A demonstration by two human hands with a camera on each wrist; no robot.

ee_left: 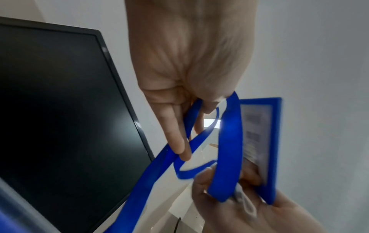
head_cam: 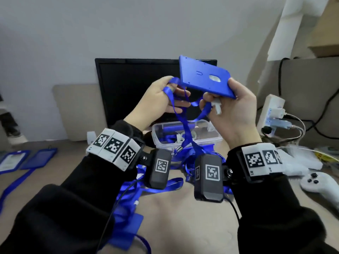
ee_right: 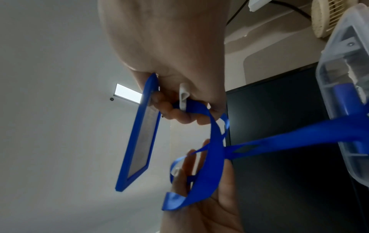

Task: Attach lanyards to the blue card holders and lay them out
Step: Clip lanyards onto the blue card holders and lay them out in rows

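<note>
My right hand (head_cam: 227, 103) holds a blue card holder (head_cam: 203, 77) up in front of the monitor, gripping its near end, with a white clip (head_cam: 217, 107) against the palm. The same card holder (ee_right: 139, 134) hangs edge-on below that hand in the right wrist view. A blue lanyard (head_cam: 185, 123) runs from the right hand to my left hand (head_cam: 165, 99), which pinches a loop of it between thumb and fingers. The lanyard (ee_left: 227, 149) loops round the left fingers (ee_left: 173, 130) and trails down toward the box. Two finished card holders (head_cam: 23, 159) lie flat at the far left.
A clear plastic box (head_cam: 187, 133) with blue parts stands behind a pile of blue lanyards (head_cam: 139, 197) on the beige table. A black monitor (head_cam: 128, 88) stands at the back. A power strip (head_cam: 271, 114), cables and a white game controller (head_cam: 322, 186) lie to the right.
</note>
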